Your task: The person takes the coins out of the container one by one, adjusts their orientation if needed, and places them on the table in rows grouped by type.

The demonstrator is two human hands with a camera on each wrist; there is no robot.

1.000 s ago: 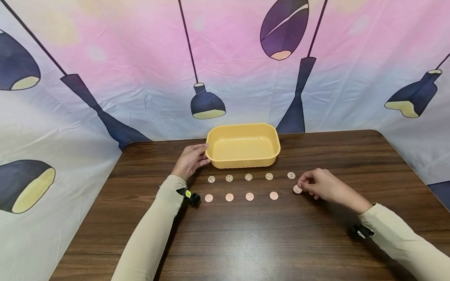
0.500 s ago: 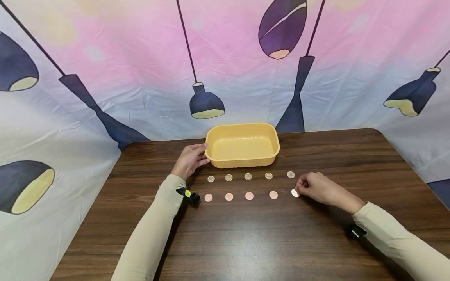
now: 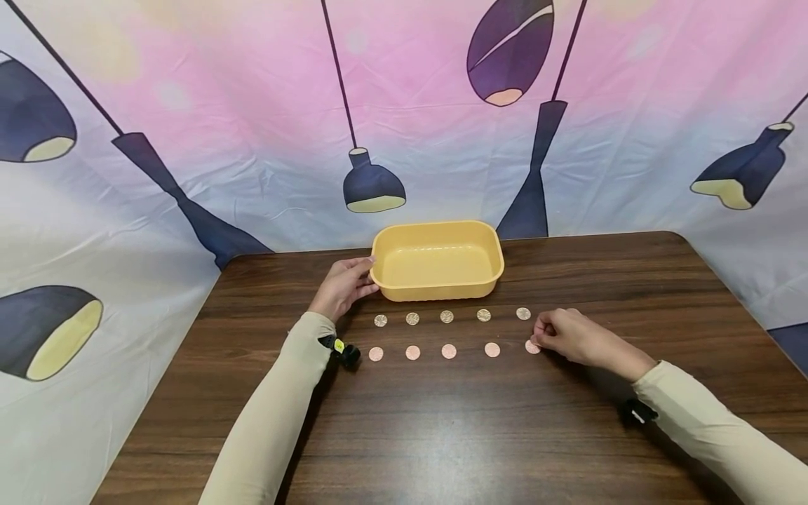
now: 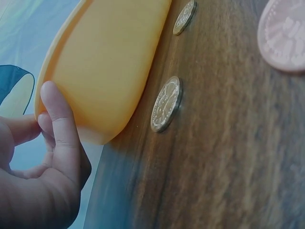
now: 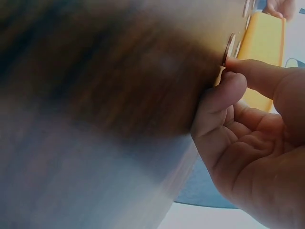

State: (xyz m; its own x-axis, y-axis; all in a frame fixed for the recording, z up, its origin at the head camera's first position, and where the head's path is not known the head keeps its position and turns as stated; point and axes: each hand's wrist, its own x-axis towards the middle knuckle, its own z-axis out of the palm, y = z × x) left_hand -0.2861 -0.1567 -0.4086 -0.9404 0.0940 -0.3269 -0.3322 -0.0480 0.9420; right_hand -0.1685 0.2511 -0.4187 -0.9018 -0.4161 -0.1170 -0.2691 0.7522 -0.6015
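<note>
At the back of the table my left hand (image 3: 341,286) pinches the left rim of a yellow plastic basin (image 3: 435,293), with nothing seen inside it. My right hand (image 3: 573,337) holds the edge of a copper-coloured coin (image 3: 531,347) between thumb and finger, at the right end of the front row. In the right wrist view that coin (image 5: 229,49) shows almost edge-on at the fingertips. Left of it, several copper-coloured coins (image 3: 492,350) lie flat in line. A row of gold-coloured coins (image 3: 446,317) runs behind them, close to the basin.
Everything stands on a dark wood-grain table (image 3: 416,435). Right behind it hangs a cloth backdrop (image 3: 284,182) printed with lamps. A silvery-looking coin (image 3: 523,313) ends the back row, just beyond my right fingertips.
My right hand has brought its coin slightly toward me, down level with the front row, and has stayed there over the last half second. My left hand and the basin keep their place.
</note>
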